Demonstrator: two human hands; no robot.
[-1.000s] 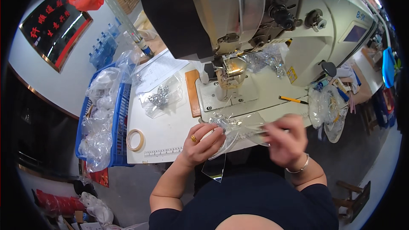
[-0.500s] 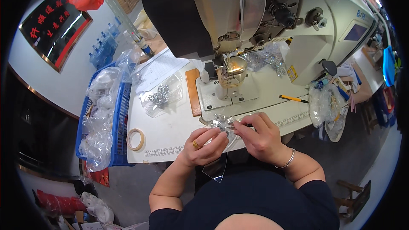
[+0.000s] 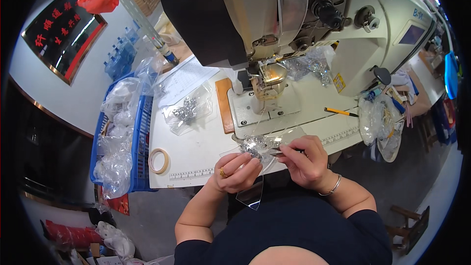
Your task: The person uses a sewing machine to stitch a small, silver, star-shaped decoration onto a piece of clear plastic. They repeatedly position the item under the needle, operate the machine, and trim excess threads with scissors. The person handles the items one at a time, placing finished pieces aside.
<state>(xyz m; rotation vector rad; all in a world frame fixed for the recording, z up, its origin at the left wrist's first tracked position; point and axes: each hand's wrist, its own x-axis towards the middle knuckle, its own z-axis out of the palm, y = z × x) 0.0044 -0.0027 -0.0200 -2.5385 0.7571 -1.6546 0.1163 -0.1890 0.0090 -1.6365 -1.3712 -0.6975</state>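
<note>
In front of the sewing machine (image 3: 265,108), my left hand (image 3: 236,171) pinches a clear plastic piece with a glittering silver cluster (image 3: 252,145) on it. A pointed corner of the clear plastic (image 3: 250,196) hangs below those fingers. My right hand (image 3: 306,163) is closed beside the cluster, around a small pointed metal tool (image 3: 274,151), mostly hidden by the fingers; it may be thread snips. Its tip meets the plastic close to the cluster. Both hands are over the near edge of the white table (image 3: 196,159).
A clear bag of silver pieces (image 3: 185,110) lies left of a wooden block (image 3: 224,105); more silver pieces (image 3: 311,66) sit behind the needle area. A tape roll (image 3: 158,161), a blue basket of plastic bags (image 3: 140,147), an orange pen (image 3: 341,112) and a bagged pile (image 3: 380,118) surround the workspace.
My hands have moved slightly apart, the right one down and to the right. More of the silver cluster and the clear plastic now shows between them.
</note>
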